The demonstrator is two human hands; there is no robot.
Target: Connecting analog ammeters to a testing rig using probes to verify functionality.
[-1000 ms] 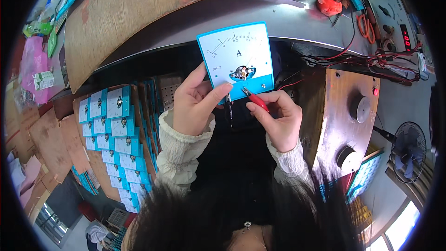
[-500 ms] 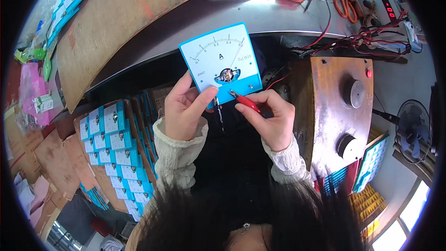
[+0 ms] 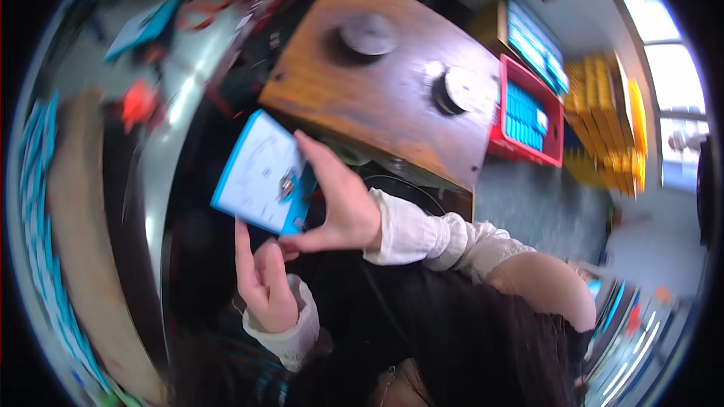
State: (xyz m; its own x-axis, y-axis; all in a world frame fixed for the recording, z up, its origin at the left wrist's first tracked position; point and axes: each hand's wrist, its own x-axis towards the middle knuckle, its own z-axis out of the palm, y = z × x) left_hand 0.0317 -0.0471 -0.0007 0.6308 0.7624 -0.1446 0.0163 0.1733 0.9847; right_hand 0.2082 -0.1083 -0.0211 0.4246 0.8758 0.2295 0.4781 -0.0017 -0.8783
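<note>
Head view: an analog panel meter (image 3: 253, 169) sits left of centre in the frame, held up in front of the dark gap beside the brown box (image 3: 407, 113). It is a thin, nearly square plate with a white dial face, bright blue edges and a blue strip along its base; motion blur softens the scale markings beyond reading. Near the base, a cut-out shows the small metallic movement (image 3: 286, 184).

The face is turned up toward the camera. The scale side points to the left and slightly up, the base to the lower right; the longest visible edge slopes from upper right to lower left.

The right hand (image 3: 343, 200) pinches the meter at its base, fingers along the upper side and thumb below, spread about the meter's width. The left hand (image 3: 265, 286) lies under it, index finger stretched up to the lower edge, the other fingers loosely curled; whether they grip anything cannot be told.

Right of the brown box, a red bin (image 3: 559, 139) holds blue pieces (image 3: 523, 114).
</note>
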